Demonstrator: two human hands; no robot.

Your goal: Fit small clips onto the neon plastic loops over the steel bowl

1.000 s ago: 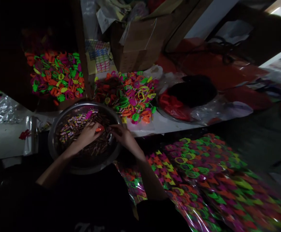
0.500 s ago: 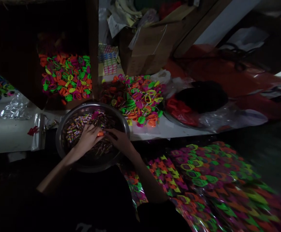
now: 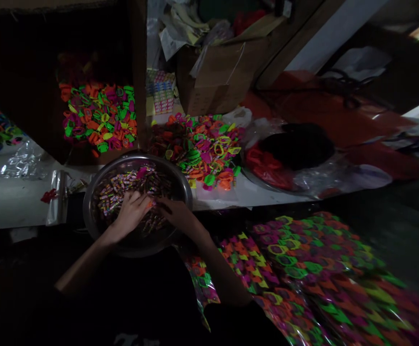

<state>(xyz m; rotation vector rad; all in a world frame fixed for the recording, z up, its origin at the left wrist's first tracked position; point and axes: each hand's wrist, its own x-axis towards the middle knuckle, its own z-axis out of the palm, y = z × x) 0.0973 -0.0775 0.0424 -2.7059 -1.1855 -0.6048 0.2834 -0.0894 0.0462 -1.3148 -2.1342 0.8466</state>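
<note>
A round metal bowl (image 3: 97, 190) full of small wrapped candies (image 3: 115, 187) sits in front of me at the table's near edge. Both my hands are inside it, fingertips meeting near its middle. My left hand (image 3: 130, 214) has its fingers curled over a small orange piece (image 3: 153, 203). My right hand (image 3: 175, 211) is closed in a pinch against the same spot; what it grips is too small to name.
Two heaps of neon plastic rings lie behind the bowl (image 3: 202, 149) and at the left (image 3: 97, 115). A cardboard box (image 3: 223, 72) stands behind. Clear-wrapped sheets of neon shapes (image 3: 303, 269) lie at my right. Crumpled cellophane (image 3: 21, 163) is at the left, a dark bag (image 3: 296, 144) at the right.
The camera view shifted slightly. Both hands stayed in the bowl and drew closer together; the orange piece is now mostly covered by my fingers.
</note>
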